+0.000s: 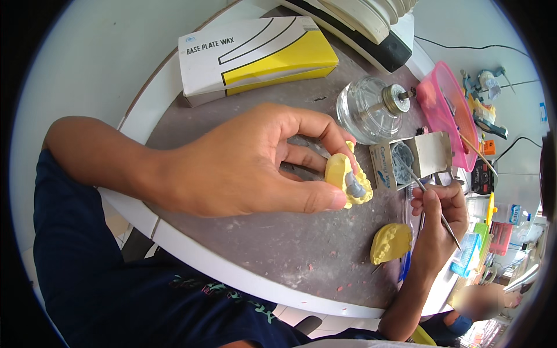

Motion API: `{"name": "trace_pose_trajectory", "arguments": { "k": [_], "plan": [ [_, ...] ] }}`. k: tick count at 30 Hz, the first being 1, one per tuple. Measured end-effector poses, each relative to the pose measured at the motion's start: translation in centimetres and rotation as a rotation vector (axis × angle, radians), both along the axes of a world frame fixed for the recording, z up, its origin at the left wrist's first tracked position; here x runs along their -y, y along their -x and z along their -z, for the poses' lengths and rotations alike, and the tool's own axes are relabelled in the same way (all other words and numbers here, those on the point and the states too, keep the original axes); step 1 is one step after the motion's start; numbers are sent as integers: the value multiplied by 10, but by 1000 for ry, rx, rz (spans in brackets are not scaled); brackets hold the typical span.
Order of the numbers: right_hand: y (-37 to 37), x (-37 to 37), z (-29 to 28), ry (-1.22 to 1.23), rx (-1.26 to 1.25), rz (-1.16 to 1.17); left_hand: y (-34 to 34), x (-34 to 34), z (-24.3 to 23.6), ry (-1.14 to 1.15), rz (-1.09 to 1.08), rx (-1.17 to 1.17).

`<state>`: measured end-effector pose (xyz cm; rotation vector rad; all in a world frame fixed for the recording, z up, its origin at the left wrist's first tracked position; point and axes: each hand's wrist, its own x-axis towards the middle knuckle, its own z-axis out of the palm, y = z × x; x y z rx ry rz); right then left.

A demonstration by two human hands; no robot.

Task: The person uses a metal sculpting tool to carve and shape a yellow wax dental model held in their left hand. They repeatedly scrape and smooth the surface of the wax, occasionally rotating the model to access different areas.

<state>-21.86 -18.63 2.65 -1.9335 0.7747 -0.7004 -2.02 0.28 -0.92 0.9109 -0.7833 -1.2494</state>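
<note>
My left hand [249, 165] grips a yellow dental cast [337, 173] between thumb and fingers, above the middle of the table. A patch of grey wax [355, 187] sits among the teeth of the cast. In my right hand [439, 217] is a thin metal wax carver [445, 225], pinched like a pen. Its upper tip reaches into a small open box [382, 168] of dark grey-blue wax [402, 161]. A second yellow cast [390, 243] lies on the table, left of my right wrist.
A glass spirit burner [368, 110] stands behind the wax box. Beyond are a white-and-yellow carton [255, 55], a pink basket [444, 110] and a pale ribbed appliance [371, 23]. Bottles and containers crowd the right, where another person [458, 322] shows at the lower edge.
</note>
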Motion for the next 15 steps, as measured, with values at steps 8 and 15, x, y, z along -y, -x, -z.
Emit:
{"name": "trace_pose_trajectory", "arguments": {
  "k": [8, 15],
  "plan": [
    [-7, -4, -16, 105, 228, -38, 1, -3, -4, -41, 6, -2],
    [-33, -7, -29, 28, 324, -222, 2, -9, -8, -67, -48, 102]
  ]
}}
